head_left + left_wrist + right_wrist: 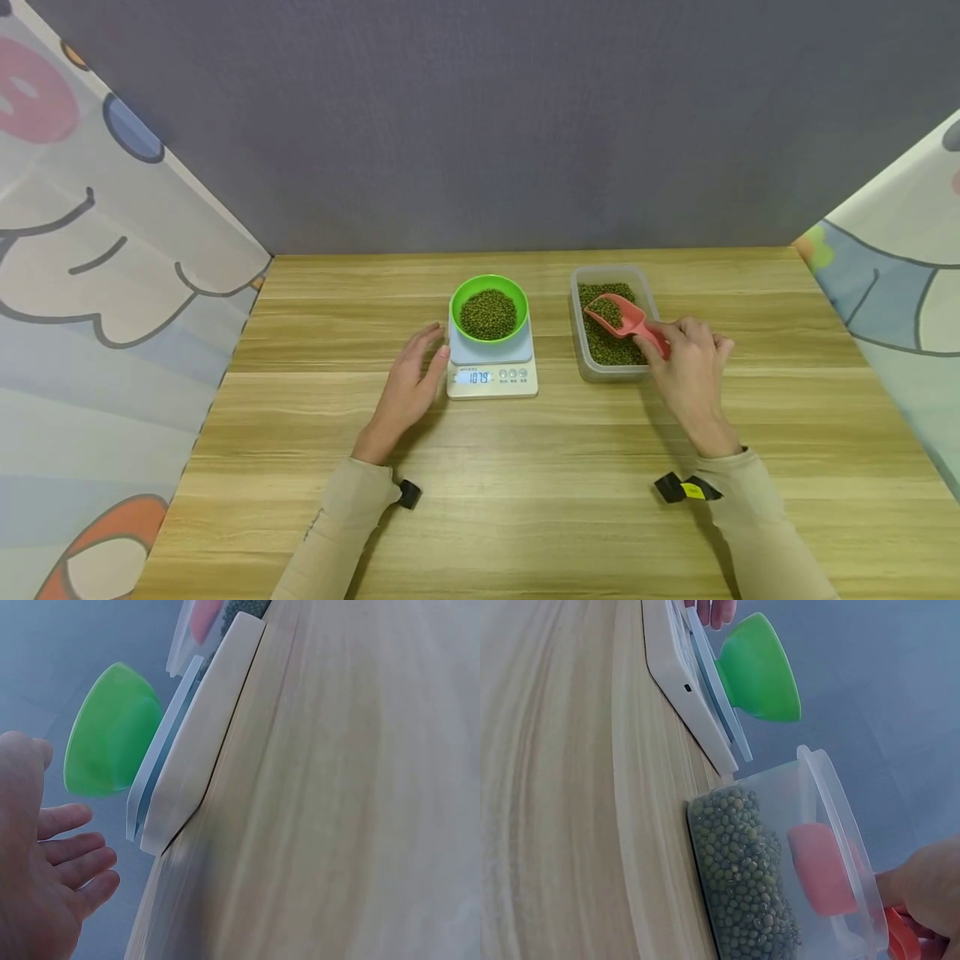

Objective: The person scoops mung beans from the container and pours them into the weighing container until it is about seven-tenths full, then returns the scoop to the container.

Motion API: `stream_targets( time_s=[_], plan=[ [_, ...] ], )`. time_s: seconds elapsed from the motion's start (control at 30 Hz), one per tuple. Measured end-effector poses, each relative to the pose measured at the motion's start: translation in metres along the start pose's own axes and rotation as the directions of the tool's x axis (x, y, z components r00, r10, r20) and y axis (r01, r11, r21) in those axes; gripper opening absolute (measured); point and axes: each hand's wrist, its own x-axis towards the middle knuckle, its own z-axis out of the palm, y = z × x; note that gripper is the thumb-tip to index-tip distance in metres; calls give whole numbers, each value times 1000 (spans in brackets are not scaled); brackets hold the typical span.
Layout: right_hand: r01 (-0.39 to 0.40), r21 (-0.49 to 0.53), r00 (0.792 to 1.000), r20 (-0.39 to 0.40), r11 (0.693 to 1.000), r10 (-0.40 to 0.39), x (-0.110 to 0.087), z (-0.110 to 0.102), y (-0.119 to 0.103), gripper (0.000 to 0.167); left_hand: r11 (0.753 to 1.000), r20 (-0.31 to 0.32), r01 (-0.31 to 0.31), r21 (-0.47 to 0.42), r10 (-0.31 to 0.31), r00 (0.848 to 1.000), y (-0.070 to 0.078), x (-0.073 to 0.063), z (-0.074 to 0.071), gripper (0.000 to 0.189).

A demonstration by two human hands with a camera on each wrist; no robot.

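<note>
My right hand (692, 377) grips the handle of a pink-red scoop (632, 315), which carries green mung beans over a clear plastic container (591, 363). In the right wrist view the scoop (821, 870) is inside the container's walls, above the mung beans (742, 877). To the left, a green bowl (489, 284) with mung beans in it stands on a white kitchen scale (492, 382) whose display reads 107.9. My left hand (411, 385), fingers relaxed, is beside the scale's left edge and holds nothing. The left wrist view shows that hand (52, 855) apart from the bowl (112, 735).
Everything stands on a wood-grain table (525, 517). A grey panel (525, 125) rises behind its back edge. Cartoon-printed sheets (112, 275) hang at both sides. A strip of table separates the scale from the container.
</note>
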Motion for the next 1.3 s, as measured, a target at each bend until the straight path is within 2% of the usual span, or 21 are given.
stream_targets(
  time_s=[0.23, 0.67, 1.03, 1.3],
  plan=[
    [0, 1, 1000, -5, 1000, 0, 1, -1, 0, 27, 1000, -2, -8, 1, 8, 1000, -1, 0, 1, 51],
    [73, 44, 995, -73, 996, -70, 13, -10, -8, 23, 1000, -3, -7, 3, 7, 1000, -2, 0, 0, 51],
    [119, 71, 993, -6, 990, -119, 31, -17, -32, 26, 1000, -2, -1, 7, 1, 1000, -1, 1, -1, 51],
    [225, 113, 973, 21, 968, -229, 39, -9, -47, 28, 1000, -4, -3, 5, 3, 1000, -2, 1, -2, 52]
  ],
)
